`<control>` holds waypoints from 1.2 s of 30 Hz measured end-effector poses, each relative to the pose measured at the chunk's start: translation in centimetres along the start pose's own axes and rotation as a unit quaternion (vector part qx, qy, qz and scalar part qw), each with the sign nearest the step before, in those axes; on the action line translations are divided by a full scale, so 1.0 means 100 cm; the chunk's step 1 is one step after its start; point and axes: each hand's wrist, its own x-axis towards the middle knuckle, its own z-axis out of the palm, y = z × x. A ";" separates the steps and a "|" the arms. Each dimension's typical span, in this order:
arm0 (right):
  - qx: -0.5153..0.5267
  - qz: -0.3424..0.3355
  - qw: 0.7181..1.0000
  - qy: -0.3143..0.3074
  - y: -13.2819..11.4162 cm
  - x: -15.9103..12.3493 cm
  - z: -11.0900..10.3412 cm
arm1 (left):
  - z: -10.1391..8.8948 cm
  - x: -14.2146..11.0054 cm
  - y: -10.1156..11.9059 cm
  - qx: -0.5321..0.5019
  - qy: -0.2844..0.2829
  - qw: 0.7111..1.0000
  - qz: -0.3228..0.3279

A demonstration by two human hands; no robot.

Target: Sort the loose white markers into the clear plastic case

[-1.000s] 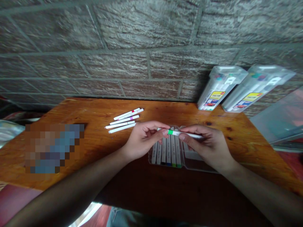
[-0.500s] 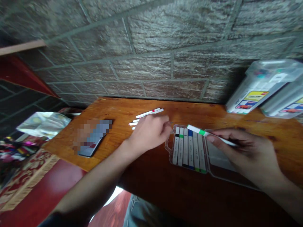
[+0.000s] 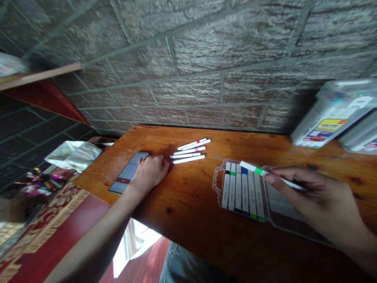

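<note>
My right hand [image 3: 321,200] pinches a white marker with a green band [image 3: 258,171] between thumb and fingers. The marker slants over an open clear plastic case [image 3: 218,184]. Several white markers [image 3: 239,188] stand side by side in its left half, with black, green and blue bands near their tops. Beneath my right hand lies the case's other half [image 3: 282,196]. My left hand [image 3: 151,171], fingers curled and tips mostly hidden, is at the right edge of a phone [image 3: 123,177] with a lit screen. Several white markers [image 3: 190,151] lie loosely to the right of my left hand.
Two clear marker boxes [image 3: 321,125] with yellow labels stand at the right against the stone-block wall [image 3: 206,90]. A wooden table [image 3: 182,188] carries everything. A shelf edge [image 3: 44,76], a crumpled bag [image 3: 73,155] and a pile of pens [image 3: 44,182] are at the left.
My left hand has moved left from the loose markers to the phone, uncovering those markers. My right hand still holds the green-banded marker over the case. The view has shifted slightly.
</note>
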 end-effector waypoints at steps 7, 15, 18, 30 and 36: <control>0.024 -0.004 0.999 -0.023 0.001 -0.003 0.000 | -0.013 -0.005 0.003 0.006 0.023 0.999 0.038; 0.083 0.039 0.996 -0.022 -0.004 0.005 -0.002 | -0.061 -0.005 0.106 -0.441 0.109 0.846 0.278; 0.132 0.082 0.987 -0.034 -0.005 0.010 -0.004 | -0.059 0.002 0.149 -0.588 0.052 0.740 0.323; 0.271 0.195 0.938 -0.089 0.008 0.011 -0.003 | -0.029 -0.010 0.153 -0.713 -0.062 0.616 0.329; 0.342 0.224 0.908 -0.090 0.008 0.013 -0.003 | -0.021 -0.002 0.151 -0.766 -0.175 0.527 0.324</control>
